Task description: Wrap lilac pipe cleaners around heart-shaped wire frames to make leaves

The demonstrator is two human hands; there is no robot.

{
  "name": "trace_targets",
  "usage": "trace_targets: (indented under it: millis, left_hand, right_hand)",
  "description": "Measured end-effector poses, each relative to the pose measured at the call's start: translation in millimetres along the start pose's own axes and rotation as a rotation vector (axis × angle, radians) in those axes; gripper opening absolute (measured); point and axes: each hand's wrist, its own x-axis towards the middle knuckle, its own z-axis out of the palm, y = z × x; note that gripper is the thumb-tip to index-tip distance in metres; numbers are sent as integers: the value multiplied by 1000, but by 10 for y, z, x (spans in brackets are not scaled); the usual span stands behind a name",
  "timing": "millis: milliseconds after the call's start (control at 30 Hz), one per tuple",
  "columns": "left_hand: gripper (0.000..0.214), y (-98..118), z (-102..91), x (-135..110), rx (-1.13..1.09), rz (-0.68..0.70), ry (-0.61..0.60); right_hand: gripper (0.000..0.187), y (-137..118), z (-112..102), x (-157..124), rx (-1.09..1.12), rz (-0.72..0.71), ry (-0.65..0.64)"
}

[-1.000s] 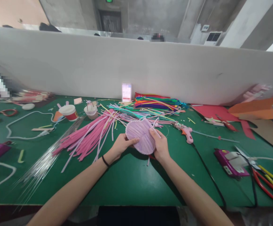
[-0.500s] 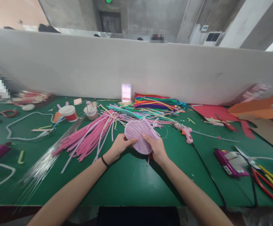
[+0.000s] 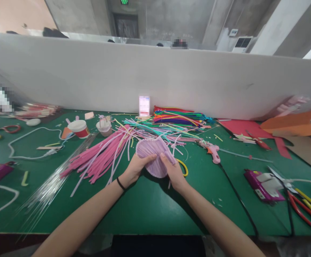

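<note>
Both hands hold a round, ribbed piece woven from lilac pipe cleaners (image 3: 154, 153) just above the green table (image 3: 144, 207). My left hand (image 3: 136, 167) grips its lower left edge, thumb on top. My right hand (image 3: 172, 171) pinches its right side, fingers closed over the ribs. A yellow loop (image 3: 183, 167) lies on the table just right of my right hand. A spread of pink pipe cleaners (image 3: 99, 157) fans out to the left of the piece.
Bundled coloured pipe cleaners (image 3: 176, 117) and a phone (image 3: 144, 106) stand by the white partition. A pink glue gun (image 3: 211, 150) and its black cord lie at right, a magenta tool (image 3: 264, 184) beyond. Cups (image 3: 78, 127), wire rods (image 3: 50, 185) and white cable lie at left.
The lilac piece and both hands have shifted slightly left and turned; my right hand's fingers slid further over it. A yellow loop on the table is now uncovered.
</note>
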Motion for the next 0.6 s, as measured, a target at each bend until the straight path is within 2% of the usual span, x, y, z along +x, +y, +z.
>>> trace_targets:
  millis: [167,367,600]
  left_hand:
    - [53,49,15,-11,-19,3,14]
    - [46,73,4,-11,-4,-63,45]
    - [47,93,14,-22,1,-56,52]
  right_hand:
    - [40,-27,6,-28,-48,-12,-24]
    - [39,-39,15,-37,-94,-41,-39]
    - [41,-6,-13,-13,-73,-31,-59]
